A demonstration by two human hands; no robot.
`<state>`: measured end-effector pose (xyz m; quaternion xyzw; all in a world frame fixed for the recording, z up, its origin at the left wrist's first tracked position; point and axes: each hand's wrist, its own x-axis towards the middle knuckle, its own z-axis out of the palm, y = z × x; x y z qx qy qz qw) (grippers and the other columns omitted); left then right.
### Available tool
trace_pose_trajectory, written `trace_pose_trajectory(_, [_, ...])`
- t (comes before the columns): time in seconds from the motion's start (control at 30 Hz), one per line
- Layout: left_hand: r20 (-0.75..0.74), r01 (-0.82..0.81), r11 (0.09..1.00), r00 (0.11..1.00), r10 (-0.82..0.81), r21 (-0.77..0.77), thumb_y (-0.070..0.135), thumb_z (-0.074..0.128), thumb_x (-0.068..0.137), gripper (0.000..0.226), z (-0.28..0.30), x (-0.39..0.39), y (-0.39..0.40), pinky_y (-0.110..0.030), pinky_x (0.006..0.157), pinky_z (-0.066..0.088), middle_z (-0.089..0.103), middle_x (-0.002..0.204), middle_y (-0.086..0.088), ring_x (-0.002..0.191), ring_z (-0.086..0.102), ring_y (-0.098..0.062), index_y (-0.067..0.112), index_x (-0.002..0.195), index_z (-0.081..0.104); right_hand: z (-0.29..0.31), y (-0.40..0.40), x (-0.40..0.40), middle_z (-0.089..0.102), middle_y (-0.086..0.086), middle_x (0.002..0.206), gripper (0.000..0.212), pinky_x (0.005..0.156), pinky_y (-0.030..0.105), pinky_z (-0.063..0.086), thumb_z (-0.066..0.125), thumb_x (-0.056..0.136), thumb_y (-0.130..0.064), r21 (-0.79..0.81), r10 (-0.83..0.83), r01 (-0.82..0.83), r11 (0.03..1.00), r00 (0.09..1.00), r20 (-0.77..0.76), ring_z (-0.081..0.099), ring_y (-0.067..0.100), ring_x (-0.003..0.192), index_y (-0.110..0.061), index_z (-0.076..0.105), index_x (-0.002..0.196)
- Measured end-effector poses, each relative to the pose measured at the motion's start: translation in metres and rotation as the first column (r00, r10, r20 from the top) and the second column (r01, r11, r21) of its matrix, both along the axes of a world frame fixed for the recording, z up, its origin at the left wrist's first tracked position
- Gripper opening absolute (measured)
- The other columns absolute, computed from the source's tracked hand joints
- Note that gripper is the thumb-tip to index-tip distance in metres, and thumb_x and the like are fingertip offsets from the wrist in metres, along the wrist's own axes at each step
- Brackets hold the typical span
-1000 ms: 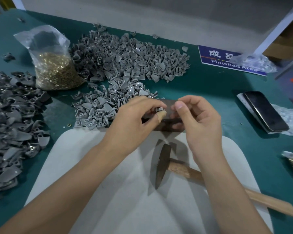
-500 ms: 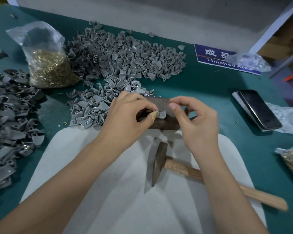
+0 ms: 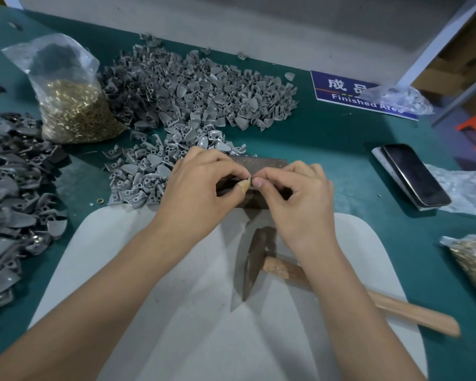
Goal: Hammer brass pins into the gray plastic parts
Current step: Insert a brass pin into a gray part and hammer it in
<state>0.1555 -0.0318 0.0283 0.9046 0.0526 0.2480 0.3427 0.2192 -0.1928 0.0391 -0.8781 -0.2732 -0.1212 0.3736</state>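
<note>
Nearest us lies a pale, smooth work mat (image 3: pixel 154 312) with rounded corners, and on it a hammer (image 3: pixel 254 266): a dark, worn steel head tapering to a wedge, on a light wooden handle that runs off to the near right. No hand is on it, so we judge this cycle is at the pin-setting step, with the striking not yet done.

Just beyond the hammer our two hands meet over a dark, rusty metal block (image 3: pixel 261 163) at the mat's far edge. Our left hand (image 3: pixel 201 188) pinches a small gray plastic part (image 3: pixel 248 179) between thumb and curled fingers; the thumb tip wears a tan bandage. Our right hand (image 3: pixel 294 196) has its fingertips closed together against that part, presumably on a brass pin, though the pin itself is too small and hidden to make out.

To the left lies a heap of darker gray parts (image 3: pixel 8 193), some showing a metallic glint. We take those for finished ones but cannot be sure. A single brass ring (image 3: pixel 100 200) lies on the green table cover (image 3: pixel 327 149).

Farther off, the large pile of matte, shell-shaped gray parts (image 3: pixel 193 97) with small tubular bosses suggests much work remains. Beside it stands a crinkled clear bag of brass pins (image 3: pixel 74 111). On the right rest a glossy black phone (image 3: pixel 415 174) and, beyond it, a blue "Finished Area" sign (image 3: pixel 344 92).
</note>
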Motion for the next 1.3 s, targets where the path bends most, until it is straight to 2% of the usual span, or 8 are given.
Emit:
trace_pose_trajectory(0.13, [0.000, 0.005, 1.000, 1.000, -0.005, -0.012, 0.033, 0.078, 0.088, 0.010, 0.001, 0.000, 0.001, -0.043, 0.092, 0.045, 0.066, 0.096, 0.015, 0.102, 0.051, -0.016, 0.032, 0.098, 0.079, 0.002, -0.001, 0.004, 0.039, -0.007, 0.059, 0.011, 0.077, 0.052, 0.045, 0.073, 0.093, -0.029, 0.008, 0.037, -0.037, 0.999, 0.996, -0.079, 0.046, 0.021, 0.069, -0.033, 0.077, 0.083])
trace_pose_trajectory(0.23, [-0.010, 0.004, 1.000, 1.000, -0.004, -0.011, 0.034, 0.077, 0.088, 0.011, 0.002, -0.001, 0.001, -0.046, 0.092, 0.045, 0.066, 0.097, 0.016, 0.104, 0.051, -0.015, 0.034, 0.099, 0.079, 0.004, 0.001, 0.000, 0.037, -0.006, 0.052, 0.014, 0.084, 0.049, 0.046, 0.071, 0.094, -0.027, -0.018, 0.028, -0.029, 0.999, 0.997, -0.067, 0.041, 0.020, 0.063, -0.030, 0.076, 0.080])
trace_pose_trajectory(0.43, [-0.021, 0.002, 1.000, 1.000, -0.002, -0.015, 0.035, 0.076, 0.089, 0.010, 0.003, -0.001, 0.001, -0.046, 0.092, 0.045, 0.066, 0.097, 0.016, 0.103, 0.051, -0.014, 0.034, 0.098, 0.079, 0.012, 0.005, -0.009, 0.038, -0.015, 0.057, 0.013, 0.073, 0.039, 0.030, 0.066, 0.095, -0.030, -0.239, -0.014, 0.052, 0.970, 0.988, 0.157, 0.045, 0.017, 0.074, -0.033, 0.074, 0.084])
trace_pose_trajectory(0.6, [-0.022, 0.010, 1.000, 1.000, -0.009, 0.025, 0.037, 0.073, 0.090, 0.010, 0.003, -0.002, 0.001, -0.049, 0.093, 0.045, 0.066, 0.100, 0.018, 0.104, 0.051, -0.015, 0.034, 0.099, 0.075, 0.014, 0.003, -0.007, 0.036, -0.012, 0.052, 0.013, 0.072, 0.040, 0.036, 0.071, 0.092, -0.027, -0.178, 0.000, 0.017, 0.984, 0.995, 0.098, 0.048, 0.018, 0.070, -0.035, 0.075, 0.082])
trace_pose_trajectory(0.87, [-0.027, -0.002, 1.000, 1.000, 0.002, -0.003, 0.034, 0.072, 0.092, 0.009, 0.003, -0.002, -0.002, -0.049, 0.096, 0.042, 0.065, 0.102, 0.018, 0.107, 0.049, -0.013, 0.036, 0.101, 0.074, 0.013, 0.001, -0.003, 0.042, -0.012, 0.063, 0.009, 0.072, 0.039, 0.036, 0.075, 0.088, -0.030, -0.110, -0.007, 0.013, 0.994, 0.998, 0.056, 0.046, 0.017, 0.076, -0.035, 0.071, 0.082])
trace_pose_trajectory(1.03, [-0.032, -0.007, 1.000, 0.999, 0.008, 0.016, 0.037, 0.071, 0.091, 0.009, 0.002, -0.001, -0.003, -0.048, 0.097, 0.040, 0.065, 0.104, 0.018, 0.108, 0.050, -0.013, 0.037, 0.101, 0.074, 0.012, 0.003, -0.004, 0.031, -0.016, 0.065, 0.007, 0.071, 0.035, 0.030, 0.070, 0.091, -0.027, -0.180, 0.001, 0.022, 0.983, 0.992, 0.124, 0.040, 0.016, 0.078, -0.029, 0.072, 0.085])
trace_pose_trajectory(1.13, [-0.028, -0.027, 1.000, 0.999, 0.027, 0.015, 0.038, 0.070, 0.091, 0.011, 0.001, -0.001, -0.004, -0.044, 0.097, 0.038, 0.064, 0.105, 0.019, 0.107, 0.049, -0.010, 0.036, 0.101, 0.074, 0.012, 0.004, -0.006, 0.035, -0.015, 0.073, 0.008, 0.073, 0.031, 0.023, 0.066, 0.092, -0.025, -0.255, 0.019, 0.035, 0.966, 0.978, 0.209, 0.033, 0.014, 0.079, -0.025, 0.072, 0.086])
trace_pose_trajectory(1.3, [-0.038, -0.010, 1.000, 0.999, 0.009, -0.019, 0.041, 0.071, 0.089, 0.014, 0.003, -0.003, -0.005, -0.048, 0.097, 0.042, 0.065, 0.104, 0.020, 0.107, 0.048, -0.010, 0.034, 0.100, 0.076, 0.013, 0.003, -0.002, 0.037, -0.012, 0.069, 0.012, 0.068, 0.035, 0.031, 0.064, 0.092, -0.023, -0.248, 0.045, -0.005, 0.969, 0.987, 0.153, 0.039, 0.019, 0.075, -0.024, 0.073, 0.084])
